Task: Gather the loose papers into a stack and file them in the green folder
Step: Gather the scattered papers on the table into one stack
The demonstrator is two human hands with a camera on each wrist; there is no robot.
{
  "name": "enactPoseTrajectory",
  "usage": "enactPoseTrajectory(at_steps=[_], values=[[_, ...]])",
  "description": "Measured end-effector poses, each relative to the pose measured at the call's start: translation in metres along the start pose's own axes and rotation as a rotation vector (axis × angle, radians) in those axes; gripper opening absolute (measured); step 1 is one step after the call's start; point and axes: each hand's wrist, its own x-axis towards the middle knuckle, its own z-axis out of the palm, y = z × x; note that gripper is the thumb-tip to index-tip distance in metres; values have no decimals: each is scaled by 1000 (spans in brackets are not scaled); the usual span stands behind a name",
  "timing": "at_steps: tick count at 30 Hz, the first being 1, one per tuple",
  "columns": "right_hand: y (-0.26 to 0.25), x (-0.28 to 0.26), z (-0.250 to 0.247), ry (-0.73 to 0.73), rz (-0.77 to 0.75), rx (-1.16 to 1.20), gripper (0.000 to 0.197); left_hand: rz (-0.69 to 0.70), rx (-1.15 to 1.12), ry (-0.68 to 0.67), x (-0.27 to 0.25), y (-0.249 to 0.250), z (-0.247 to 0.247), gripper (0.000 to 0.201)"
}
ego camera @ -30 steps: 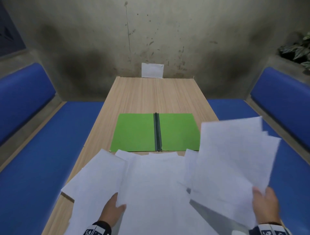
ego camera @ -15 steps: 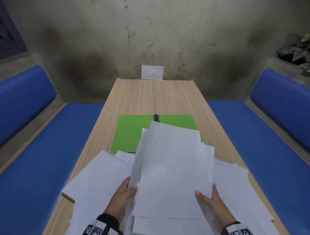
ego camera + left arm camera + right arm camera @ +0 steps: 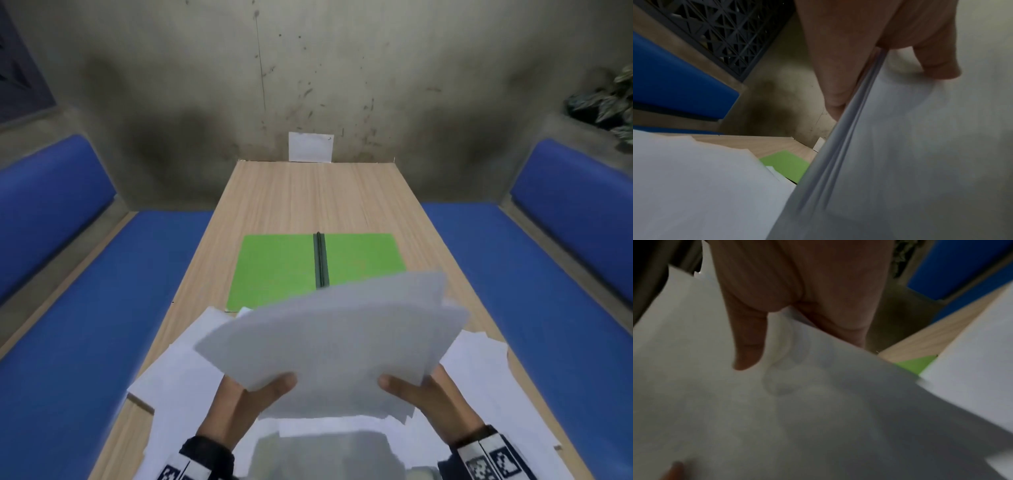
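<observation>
A bundle of white papers (image 3: 335, 346) hangs in the air above the near end of the table, tilted with its far edge raised. My left hand (image 3: 253, 394) grips its near left corner, thumb on top. My right hand (image 3: 421, 390) grips the near right corner the same way. In the left wrist view the sheets' edges (image 3: 846, 142) run between thumb and fingers. The right wrist view has my thumb pressed on the papers (image 3: 818, 410). More loose sheets (image 3: 181, 380) lie under and beside the bundle. The green folder (image 3: 274, 270) lies open and flat beyond them, its dark spine in the middle.
The wooden table (image 3: 308, 198) runs away from me to a stained wall, where a small white card (image 3: 310, 146) leans. Blue benches (image 3: 102, 325) line both long sides. A potted plant (image 3: 609, 102) sits at the far right.
The right hand swung its sheets from the right to the centre. The left hand joined in. Both hands now lift the bundle and tilt it up off the table.
</observation>
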Motion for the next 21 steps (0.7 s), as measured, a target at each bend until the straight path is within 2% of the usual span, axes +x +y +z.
enactPoseTrajectory(at_steps=[2, 4, 6, 7, 10, 12, 15, 16, 19, 21], values=[[-4, -2, 1, -2, -35, -25, 53, 12, 24, -20, 1, 0, -3, 36], [-4, -3, 0, 5, -65, -7, 52, 21, 58, -42, 5, -3, -5, 41], [-3, -2, 2, -19, -63, 10, 60, -3, 85, -39, 6, -7, -3, 32], [0, -1, 4, -14, -35, -9, 56, -39, 80, -35, 7, -8, -2, 24], [21, 5, 8, 13, 58, -103, 21, -102, 77, -61, 8, -21, 2, 16], [38, 7, 7, 79, 77, -203, 20, -147, 91, -103, 10, -28, 0, 7], [43, 7, -6, 266, 122, -171, 10, -169, 163, -162, 17, -49, -17, 11], [40, 6, -13, 341, 135, -134, 4, -178, 246, -134, 20, -57, -26, 13], [42, 4, -48, 491, 212, -186, 26, -256, 518, 9, 27, -85, -64, 14], [51, 2, -76, 510, 331, -278, 36, -345, 697, 113, 28, -103, -87, 23]])
